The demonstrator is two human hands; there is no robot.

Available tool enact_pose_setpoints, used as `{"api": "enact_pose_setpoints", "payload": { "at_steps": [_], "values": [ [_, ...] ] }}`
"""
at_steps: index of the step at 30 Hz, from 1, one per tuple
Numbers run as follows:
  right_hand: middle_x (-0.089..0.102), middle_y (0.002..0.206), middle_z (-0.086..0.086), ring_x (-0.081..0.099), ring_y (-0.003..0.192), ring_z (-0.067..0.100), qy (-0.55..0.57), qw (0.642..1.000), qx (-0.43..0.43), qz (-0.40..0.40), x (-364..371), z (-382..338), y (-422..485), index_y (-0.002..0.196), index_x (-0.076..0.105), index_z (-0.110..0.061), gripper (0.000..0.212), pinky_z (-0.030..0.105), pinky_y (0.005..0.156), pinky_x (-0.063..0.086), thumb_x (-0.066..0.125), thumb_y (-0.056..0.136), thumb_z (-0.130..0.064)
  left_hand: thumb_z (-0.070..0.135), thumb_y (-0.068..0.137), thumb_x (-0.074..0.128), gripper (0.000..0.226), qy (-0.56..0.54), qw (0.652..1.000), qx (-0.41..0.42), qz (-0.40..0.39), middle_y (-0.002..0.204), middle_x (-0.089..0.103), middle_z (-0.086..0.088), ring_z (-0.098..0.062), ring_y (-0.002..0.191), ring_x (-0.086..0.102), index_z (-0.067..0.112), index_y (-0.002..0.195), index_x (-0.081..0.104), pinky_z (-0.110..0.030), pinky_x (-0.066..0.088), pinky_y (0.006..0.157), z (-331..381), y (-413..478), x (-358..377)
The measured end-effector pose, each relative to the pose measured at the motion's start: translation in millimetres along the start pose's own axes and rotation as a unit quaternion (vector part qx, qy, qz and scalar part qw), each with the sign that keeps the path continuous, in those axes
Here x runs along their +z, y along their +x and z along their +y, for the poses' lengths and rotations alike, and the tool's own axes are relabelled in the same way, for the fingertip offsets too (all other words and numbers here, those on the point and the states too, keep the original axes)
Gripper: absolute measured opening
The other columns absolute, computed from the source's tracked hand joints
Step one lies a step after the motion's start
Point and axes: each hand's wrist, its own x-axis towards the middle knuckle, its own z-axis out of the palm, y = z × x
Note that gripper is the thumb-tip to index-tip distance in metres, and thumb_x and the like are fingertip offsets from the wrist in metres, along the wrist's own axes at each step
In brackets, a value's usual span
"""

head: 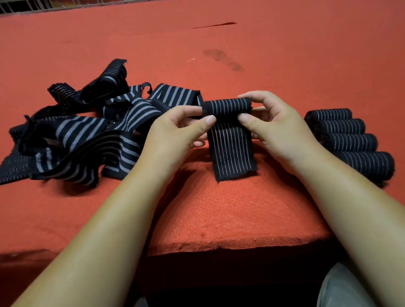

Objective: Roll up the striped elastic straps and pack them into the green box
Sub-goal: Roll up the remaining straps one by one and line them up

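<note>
While rolling one striped strap (231, 148) just in from the near edge of the red table (225, 212), pinches each end of the roll between thumb and fingertips, left hand (171, 134) and right hand (274, 126) alike. Tail lying flat, not yet wound in. Four finished rolls (348, 139) lined up toward the right edge. Tangled pile of loose straps (79, 138) toward the left, waiting. No green box in sight. Well short of halfway on rolling, by the look; packing not begun.
</note>
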Motion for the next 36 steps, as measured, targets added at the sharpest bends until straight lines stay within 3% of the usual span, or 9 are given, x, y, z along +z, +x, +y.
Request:
{"api": "enact_pose_setpoints", "payload": {
  "at_steps": [5,10,14,17,22,28,31,34,36],
  "values": [
    [0.077,0.112,0.007,0.074,0.100,0.015,-0.006,1.000,0.003,-0.005,-0.3,-0.2,-2.5,0.129,0.069,-0.027,0.037,0.039,0.091,0.062,0.070,0.100,-0.003,0.028,0.098,0.081,0.033,-0.039,0.999,-0.029,0.010,0.115,0.079,-0.017,-0.018,0.091,0.075,0.011,0.125,0.074,-0.038,0.064,0.090,-1.1,0.8,1.1],
    [0.078,0.122,0.006,0.075,0.114,0.023,0.054,0.998,0.014,-0.002,0.9,-2.7,-1.2,0.132,0.071,-0.024,0.033,0.044,0.102,0.060,0.076,0.100,-0.021,0.008,0.097,0.077,0.027,-0.124,0.991,-0.041,-0.015,0.118,0.079,-0.015,-0.022,0.098,0.078,0.008,0.124,0.073,-0.033,0.062,0.088,3.2,2.1,-2.8],
    [0.079,0.111,0.002,0.074,0.101,0.018,0.045,0.999,0.012,0.003,2.9,-2.5,-1.4,0.133,0.070,-0.019,0.029,0.052,0.100,0.059,0.071,0.104,-0.023,0.005,0.094,0.079,0.037,-0.122,0.992,-0.028,-0.028,0.126,0.078,-0.013,-0.026,0.116,0.076,0.007,0.130,0.072,-0.038,0.060,0.099,1.2,3.8,-5.7],
    [0.079,0.101,0.000,0.073,0.098,0.017,0.031,0.999,0.012,-0.003,1.7,-0.7,-0.9,0.133,0.068,-0.020,0.028,0.047,0.093,0.059,0.069,0.104,-0.016,0.010,0.096,0.079,0.037,-0.109,0.993,-0.034,-0.031,0.122,0.080,-0.012,-0.024,0.113,0.078,0.005,0.132,0.071,-0.034,0.061,0.095,1.9,2.6,-4.7],
    [0.077,0.117,0.011,0.073,0.102,0.015,0.004,1.000,-0.004,-0.020,0.4,1.5,-0.6,0.137,0.067,-0.025,0.037,0.032,0.088,0.056,0.071,0.102,-0.012,0.014,0.099,0.076,0.032,-0.104,0.993,-0.034,-0.039,0.119,0.081,-0.011,-0.022,0.105,0.079,0.003,0.129,0.072,-0.031,0.062,0.091,1.9,1.6,-2.7],
    [0.076,0.120,0.014,0.074,0.112,0.034,0.024,0.999,0.000,-0.024,0.4,0.1,-2.1,0.132,0.071,-0.030,0.032,0.060,0.100,0.057,0.074,0.100,-0.033,0.002,0.096,0.076,0.034,-0.132,0.990,-0.011,-0.049,0.128,0.077,-0.016,-0.028,0.121,0.074,0.001,0.131,0.071,-0.039,0.060,0.102,1.4,3.6,-5.9],
    [0.077,0.117,0.010,0.075,0.105,0.026,0.009,1.000,-0.006,-0.021,-0.4,0.2,-2.7,0.130,0.071,-0.027,0.027,0.055,0.096,0.059,0.071,0.104,-0.028,0.003,0.097,0.075,0.032,-0.137,0.989,-0.022,-0.055,0.127,0.077,-0.016,-0.027,0.118,0.076,0.000,0.129,0.071,-0.036,0.061,0.098,2.4,1.7,-4.0],
    [0.078,0.112,0.005,0.073,0.089,0.010,0.003,1.000,0.000,-0.016,-2.1,-0.8,-2.5,0.130,0.070,-0.028,0.027,0.030,0.076,0.057,0.070,0.104,-0.021,0.007,0.100,0.074,0.028,-0.129,0.989,-0.042,-0.061,0.125,0.078,-0.015,-0.026,0.113,0.078,0.000,0.127,0.072,-0.033,0.063,0.093,2.4,-0.3,-1.7],
    [0.078,0.112,0.003,0.073,0.091,0.011,0.007,1.000,0.004,-0.020,-2.0,-0.9,-3.3,0.129,0.070,-0.029,0.028,0.029,0.076,0.057,0.071,0.103,-0.020,0.007,0.100,0.074,0.028,-0.125,0.989,-0.043,-0.062,0.127,0.077,-0.016,-0.028,0.116,0.077,0.000,0.127,0.073,-0.034,0.063,0.096,0.9,-0.5,-1.9]
  ]
}}
